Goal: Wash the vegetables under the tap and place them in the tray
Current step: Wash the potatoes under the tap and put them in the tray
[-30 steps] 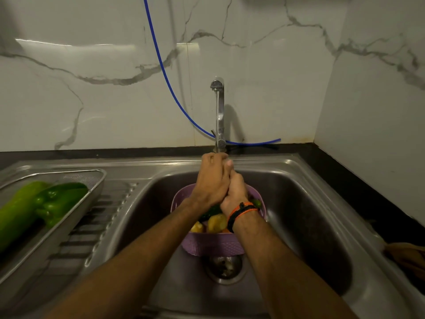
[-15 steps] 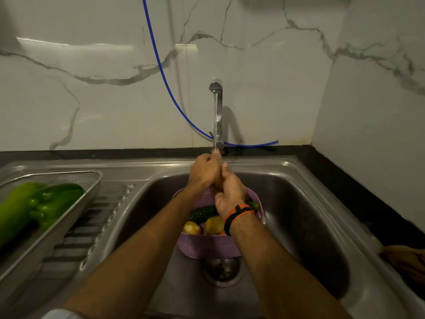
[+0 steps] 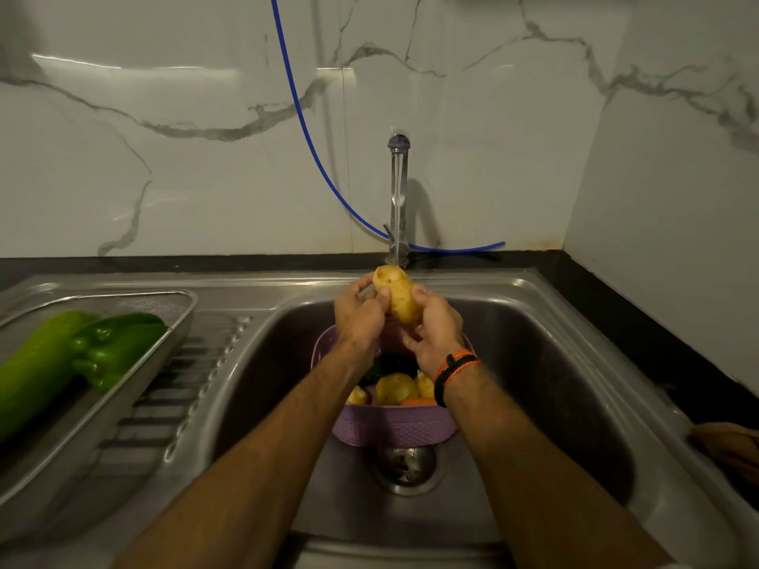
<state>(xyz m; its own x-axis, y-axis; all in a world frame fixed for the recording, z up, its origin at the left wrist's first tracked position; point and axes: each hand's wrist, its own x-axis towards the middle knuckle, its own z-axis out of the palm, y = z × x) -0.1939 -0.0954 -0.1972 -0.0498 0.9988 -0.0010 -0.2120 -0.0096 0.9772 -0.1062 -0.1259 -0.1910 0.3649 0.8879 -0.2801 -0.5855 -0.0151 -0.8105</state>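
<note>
Nearest, still unwashed: yellow potatoes and dark greens in round lilac plastic basket [image 3: 394, 427] inside steel sink [image 3: 575, 363]. Already done: green peppers [image 3: 111, 347] in rectangular steel mesh tray [image 3: 172, 318], left. Beyond, left hand [image 3: 359, 320] and right hand [image 3: 435, 330], fingers gripping oval yellow potato [image 3: 397, 294] under chrome tap [image 3: 398, 199] stream.

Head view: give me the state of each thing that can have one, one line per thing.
Tap: running, stream landing on the potato.
Potato: held upright under the stream by both hands.
Left hand: gripping the potato.
Right hand: gripping the potato.
Basket: in the sink, holding vegetables.
Tray: on the drainboard, holding a capsicum and a gourd.
Drain: unplugged.
</note>
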